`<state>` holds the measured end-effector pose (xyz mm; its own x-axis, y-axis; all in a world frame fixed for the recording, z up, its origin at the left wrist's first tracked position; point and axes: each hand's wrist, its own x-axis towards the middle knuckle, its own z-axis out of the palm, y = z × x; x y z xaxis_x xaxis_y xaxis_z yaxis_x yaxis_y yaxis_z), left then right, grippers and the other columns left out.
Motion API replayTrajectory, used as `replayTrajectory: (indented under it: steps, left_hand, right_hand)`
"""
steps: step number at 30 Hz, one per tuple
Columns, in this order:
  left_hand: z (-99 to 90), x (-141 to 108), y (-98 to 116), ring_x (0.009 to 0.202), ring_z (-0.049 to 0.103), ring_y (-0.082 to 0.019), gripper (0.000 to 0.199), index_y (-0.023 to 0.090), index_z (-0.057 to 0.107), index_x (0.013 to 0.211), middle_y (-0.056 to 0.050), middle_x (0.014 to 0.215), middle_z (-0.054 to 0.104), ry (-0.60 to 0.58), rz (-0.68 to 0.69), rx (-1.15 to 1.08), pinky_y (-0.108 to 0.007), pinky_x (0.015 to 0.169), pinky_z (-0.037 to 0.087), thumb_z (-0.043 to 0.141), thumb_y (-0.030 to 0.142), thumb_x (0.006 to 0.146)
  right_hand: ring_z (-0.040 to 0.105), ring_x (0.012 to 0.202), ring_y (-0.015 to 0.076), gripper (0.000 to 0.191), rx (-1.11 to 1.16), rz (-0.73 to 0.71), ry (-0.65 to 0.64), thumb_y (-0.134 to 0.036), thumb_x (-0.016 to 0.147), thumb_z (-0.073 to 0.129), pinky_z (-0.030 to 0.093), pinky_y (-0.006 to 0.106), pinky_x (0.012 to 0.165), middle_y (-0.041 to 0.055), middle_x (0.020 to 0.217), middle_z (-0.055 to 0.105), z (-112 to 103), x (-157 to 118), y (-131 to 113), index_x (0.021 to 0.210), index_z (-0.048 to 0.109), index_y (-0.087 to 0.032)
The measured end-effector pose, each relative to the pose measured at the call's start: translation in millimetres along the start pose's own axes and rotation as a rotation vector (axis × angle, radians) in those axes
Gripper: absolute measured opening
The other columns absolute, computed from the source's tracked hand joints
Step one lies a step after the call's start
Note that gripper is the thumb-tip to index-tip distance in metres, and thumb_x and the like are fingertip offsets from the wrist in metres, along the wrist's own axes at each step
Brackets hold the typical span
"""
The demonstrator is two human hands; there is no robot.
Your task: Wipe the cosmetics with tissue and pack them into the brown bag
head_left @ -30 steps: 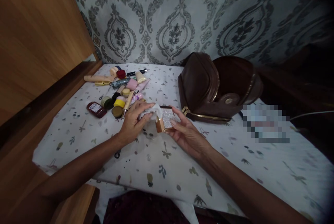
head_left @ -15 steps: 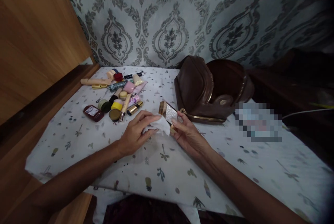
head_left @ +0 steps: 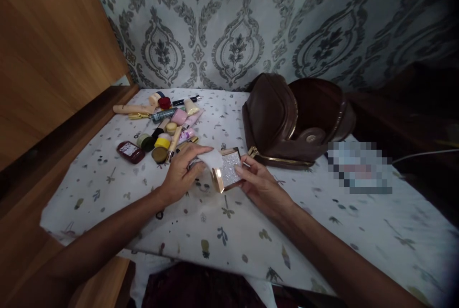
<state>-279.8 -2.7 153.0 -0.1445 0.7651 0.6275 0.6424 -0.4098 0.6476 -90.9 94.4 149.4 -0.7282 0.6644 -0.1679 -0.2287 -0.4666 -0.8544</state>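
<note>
My right hand [head_left: 258,181] grips the right side of a small rectangular case [head_left: 231,170] with a glittery silver face and shiny gold edges, its thumb lying on the glitter. Between the thumb and fingers of my left hand [head_left: 184,171] is a white wipe [head_left: 212,159], whose free end reaches the case's left side. The case is tilted above the cloth-covered table. Whether it is a makeup compact or another sort of box, I cannot tell. Just behind my left hand a black-and-gold tube [head_left: 190,143] is partly covered.
Cosmetics lie in a group at the back left, among them a dark red bottle [head_left: 130,152], a yellow jar [head_left: 162,142] and a pink-capped item [head_left: 179,116]. An unzipped brown bag [head_left: 268,112] stands behind my right hand. A blurred-out object [head_left: 360,167] lies farther right.
The case has turned so its glittery face and gold edge show more. My left hand and the wipe have shifted slightly left and up, off the case's near edge.
</note>
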Motion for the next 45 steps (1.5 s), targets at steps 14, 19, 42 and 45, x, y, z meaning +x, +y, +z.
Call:
replayTrajectory:
  steps: [14,19,42,45]
  left_hand:
    - [3.9,-2.8,1.4,0.101,0.061,-0.02,0.023,0.02,0.064,0.116,-0.007,0.104,0.066,-0.045,0.094,-0.013,-0.035,0.088,0.05,0.055,0.02,0.095]
    - [6.4,-4.7,2.7,0.101,0.061,-0.021,0.026,0.021,0.062,0.12,-0.008,0.106,0.065,-0.072,0.139,0.029,-0.036,0.087,0.05,0.055,0.023,0.096]
    - [0.1,-0.1,2.2,0.104,0.06,-0.019,0.029,0.024,0.062,0.124,-0.006,0.111,0.066,0.033,0.047,0.042,-0.033,0.09,0.049,0.056,0.024,0.096]
    - [0.3,0.8,1.5,0.104,0.06,-0.019,0.032,0.023,0.06,0.129,-0.006,0.113,0.066,0.025,0.069,0.063,-0.033,0.091,0.049,0.055,0.023,0.097]
  right_hand:
    - [0.066,0.07,0.0111,0.04,0.108,0.033,0.052,-0.029,0.067,0.088,0.052,0.022,0.057,-0.003,0.097,0.072,-5.6,7.3,6.4,0.098,0.061,-0.026]
    - [0.067,0.075,0.0121,0.049,0.14,0.038,0.086,-0.028,0.068,0.087,0.055,0.025,0.062,-0.0049,0.097,0.073,-8.0,8.8,3.7,0.11,0.062,-0.032]
    - [0.066,0.076,0.0139,0.044,0.053,-0.013,-0.069,-0.027,0.069,0.086,0.056,0.029,0.069,-0.0004,0.088,0.072,-3.6,9.9,9.3,0.102,0.059,-0.025]
    - [0.067,0.076,0.0143,0.058,0.088,-0.015,-0.058,-0.027,0.068,0.087,0.057,0.03,0.07,-0.0004,0.09,0.073,-5.3,11.1,11.6,0.116,0.055,-0.028]
